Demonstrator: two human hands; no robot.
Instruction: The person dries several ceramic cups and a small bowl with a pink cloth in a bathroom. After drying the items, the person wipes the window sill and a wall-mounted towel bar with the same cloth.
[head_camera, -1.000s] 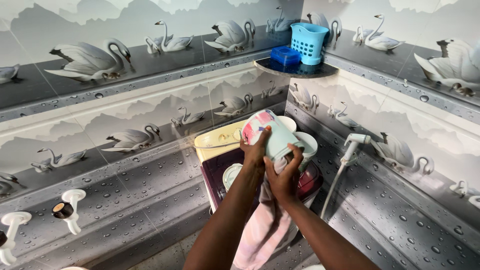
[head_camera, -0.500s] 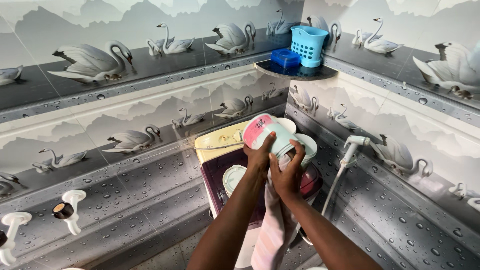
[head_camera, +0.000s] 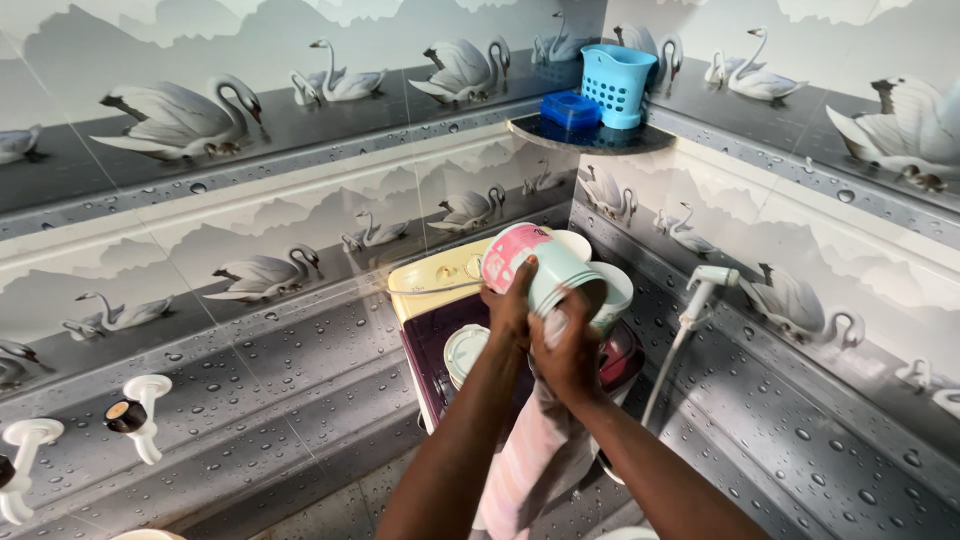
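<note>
My left hand (head_camera: 510, 300) grips a pale green cup with a pink end (head_camera: 535, 268), held tilted on its side in mid-air. My right hand (head_camera: 565, 345) presses a pink and white cloth (head_camera: 530, 455) against the cup's open mouth; the cloth hangs down between my forearms. Both hands are above a washing machine (head_camera: 440, 290) with a cream panel and a dark maroon top. A white cup (head_camera: 612, 285) stands just behind the held cup, partly hidden by it.
A corner shelf (head_camera: 600, 140) carries a light blue basket (head_camera: 615, 85) and a blue box (head_camera: 570, 108). A white hand sprayer (head_camera: 705, 290) hangs on the right wall. White taps (head_camera: 140, 415) stick out of the left wall. Swan-patterned tiles cover both walls.
The cup has turned in my left hand, its pink end swinging left and its mouth toward my right hand. My right hand pushed the cloth further onto the rim.
</note>
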